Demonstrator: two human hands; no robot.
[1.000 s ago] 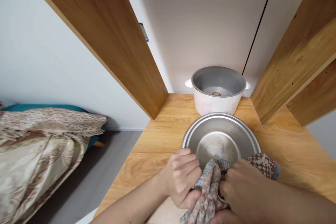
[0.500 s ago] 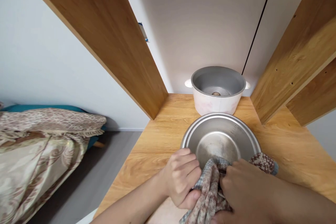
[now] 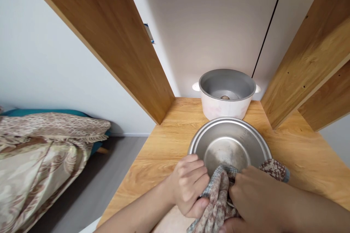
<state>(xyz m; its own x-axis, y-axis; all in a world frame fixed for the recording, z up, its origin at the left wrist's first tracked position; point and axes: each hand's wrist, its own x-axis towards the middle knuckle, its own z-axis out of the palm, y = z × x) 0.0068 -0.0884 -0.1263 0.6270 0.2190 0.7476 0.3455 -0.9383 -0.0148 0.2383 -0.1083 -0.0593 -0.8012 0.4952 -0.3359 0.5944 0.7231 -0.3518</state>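
A round stainless steel basin [image 3: 232,134] sits on the wooden surface, its hollow inside facing me. Over its near side bunches a brown, white and grey-blue patterned cloth [image 3: 218,196]. My left hand [image 3: 190,185] is closed in a fist at the basin's near left rim, with cloth against its thumb side. On the other side my right hand [image 3: 254,196] is closed on the cloth, most of its fingers hidden. A similar patterned cloth end with a blue-grey edge [image 3: 274,170] sticks out past the right hand; how it joins the rest is hidden.
Behind the basin stands a pinkish-white pot [image 3: 226,107] with white side handles and a grey inside. Wooden posts [image 3: 131,54] flank the wooden tabletop [image 3: 153,153]. On the left is a seat draped with patterned covers [image 3: 46,156].
My right hand and the cloth beneath it have shifted very slightly. The left hand, basin and pot look unmoved.
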